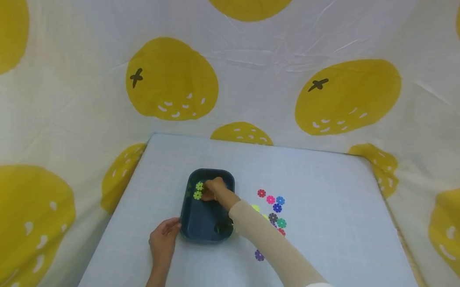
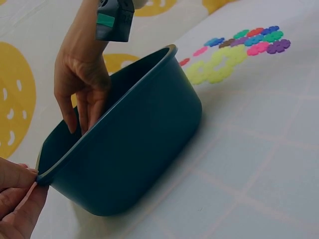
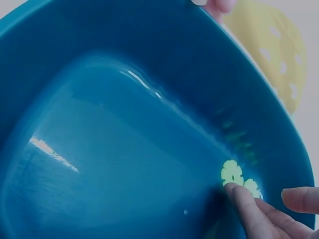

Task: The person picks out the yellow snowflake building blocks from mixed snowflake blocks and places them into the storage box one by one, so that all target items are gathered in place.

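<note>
A dark blue plastic tub [image 1: 196, 215] stands on the table. At its near left side, my left hand [image 1: 165, 240] pinches the rim between thumb and fingers, as the left wrist view shows on the tub wall's edge [image 2: 41, 178]. My right hand [image 1: 215, 190] reaches down inside the tub's far part. Two yellow-green flower-shaped discs [image 1: 197, 195] lie there on the tub floor. In the right wrist view my extended fingertips [image 3: 239, 193] touch these discs [image 3: 232, 172], while the thumb [image 3: 300, 200] is held apart from the fingers.
To the tub's right lie several flower discs [image 1: 277, 207] in red, pink, blue, green and purple. More yellow-green discs [image 2: 217, 64] lie beside them, partly behind my right sleeve [image 1: 267, 242] in the head view. A fruit-patterned curtain [image 1: 248, 54] surrounds the cloth-covered table [image 1: 324, 190].
</note>
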Demonstrator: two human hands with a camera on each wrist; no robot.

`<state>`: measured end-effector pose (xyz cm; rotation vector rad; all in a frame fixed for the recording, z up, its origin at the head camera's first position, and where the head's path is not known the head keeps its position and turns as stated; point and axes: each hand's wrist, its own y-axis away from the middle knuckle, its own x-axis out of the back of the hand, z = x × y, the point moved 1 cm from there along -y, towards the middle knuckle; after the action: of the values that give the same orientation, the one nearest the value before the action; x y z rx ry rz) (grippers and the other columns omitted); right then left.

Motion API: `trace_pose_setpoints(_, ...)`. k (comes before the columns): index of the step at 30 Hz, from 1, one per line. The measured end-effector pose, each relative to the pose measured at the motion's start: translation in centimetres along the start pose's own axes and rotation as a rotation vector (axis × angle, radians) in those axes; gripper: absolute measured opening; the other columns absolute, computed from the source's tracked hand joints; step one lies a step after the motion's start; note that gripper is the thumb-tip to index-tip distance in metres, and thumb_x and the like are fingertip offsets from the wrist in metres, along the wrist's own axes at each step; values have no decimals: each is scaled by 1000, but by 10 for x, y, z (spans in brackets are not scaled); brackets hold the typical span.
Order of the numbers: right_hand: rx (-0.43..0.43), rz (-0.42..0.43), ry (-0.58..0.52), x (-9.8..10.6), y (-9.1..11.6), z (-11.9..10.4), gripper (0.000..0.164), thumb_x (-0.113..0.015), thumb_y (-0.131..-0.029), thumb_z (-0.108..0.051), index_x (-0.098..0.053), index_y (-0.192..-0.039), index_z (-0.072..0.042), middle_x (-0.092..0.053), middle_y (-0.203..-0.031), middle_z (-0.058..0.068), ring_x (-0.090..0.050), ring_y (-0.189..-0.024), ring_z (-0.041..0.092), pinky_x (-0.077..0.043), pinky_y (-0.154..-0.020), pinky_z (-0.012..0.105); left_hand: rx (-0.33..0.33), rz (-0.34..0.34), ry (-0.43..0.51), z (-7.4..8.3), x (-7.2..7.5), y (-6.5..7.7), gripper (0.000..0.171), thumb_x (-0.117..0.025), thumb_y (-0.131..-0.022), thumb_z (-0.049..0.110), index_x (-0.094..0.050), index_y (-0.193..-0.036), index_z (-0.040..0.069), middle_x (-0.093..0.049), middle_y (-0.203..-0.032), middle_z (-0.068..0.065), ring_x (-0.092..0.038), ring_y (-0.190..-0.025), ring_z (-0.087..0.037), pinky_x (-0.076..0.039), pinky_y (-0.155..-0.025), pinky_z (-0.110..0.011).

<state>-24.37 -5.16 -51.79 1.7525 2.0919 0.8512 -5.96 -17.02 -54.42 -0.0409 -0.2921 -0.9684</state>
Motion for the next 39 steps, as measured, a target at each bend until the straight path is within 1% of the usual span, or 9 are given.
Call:
trace_pose_setpoints(6,-14,-39,-61,10,0,-2,40,-62,-93,0,-52,-127,17,-70,-104,32,-71,-95,41,-61,-84,45,-12,3,-10,0,-3,0,18,-71,-88,-2,-72,-106,-2,-73,-108,-20,-69,-105,-36,-50,-72,-4)
trace_pose_setpoints(11,-43,-79,-110,19,-1,-12,31,-63,-92,3,-58,-119,16,-70,-103,31,-70,-96,39,-61,-82,41,-37,19,-24,2,-2,0,18,-72,-87,-2,-72,-105,-1,-74,-106,-20,-70,-101,-34,-50,-71,-4)
trace_pose_setpoints(15,-64,-128,-133,27,0,-22,24,-63,-92,3,-64,-113,15,-71,-103,30,-73,-90,35,-63,-73,36,-64,39,-47,3,-1,0,18,-74,-85,-2,-73,-103,-1,-74,-104,-19,-72,-98,-32,-50,-69,-3)
trace_pose_setpoints(20,-56,-185,-150,39,4,-29,30,-63,-91,6,-62,-120,15,-71,-104,28,-75,-78,28,-63,-64,30,-66,34,-49,-1,0,0,18,-73,-86,-1,-73,-104,-1,-74,-106,-19,-71,-100,-34,-50,-70,-2)
trace_pose_setpoints(22,-58,-197,-145,46,6,-31,31,-64,-91,6,-62,-121,15,-71,-106,28,-75,-77,26,-62,-63,29,-54,27,-49,-3,1,1,18,-73,-86,0,-73,-105,0,-74,-106,-18,-72,-98,-25,-50,-70,-2)
trace_pose_setpoints(26,-55,-196,-143,63,8,-35,31,-65,-90,6,-63,-120,13,-69,-111,28,-75,-75,23,-62,-63,27,-45,20,-52,-4,1,2,19,-74,-86,2,-72,-105,1,-74,-107,-18,-66,-86,6,-50,-71,-2)
trace_pose_setpoints(29,-50,-178,-139,75,7,-38,28,-66,-89,5,-65,-116,12,-70,-109,27,-75,-74,23,-62,-66,29,-46,23,-57,-4,1,2,20,-74,-86,1,-72,-105,0,-74,-107,-19,-64,-83,11,-49,-70,-2)
trace_pose_setpoints(34,-61,-148,-123,92,6,-40,23,-68,-89,3,-68,-111,10,-75,-91,20,-75,-72,22,-63,-68,30,-30,33,-69,-2,0,1,20,-74,-86,2,-72,-106,1,-74,-107,-18,-62,-82,12,-49,-69,-2)
trace_pose_setpoints(39,-74,-117,-131,112,9,-40,23,-68,-90,2,-68,-112,10,-75,-85,18,-75,-73,23,-63,-70,30,-41,41,-59,-2,-1,1,19,-75,-85,2,-73,-105,0,-74,-106,-19,-63,-82,10,-49,-69,-2)
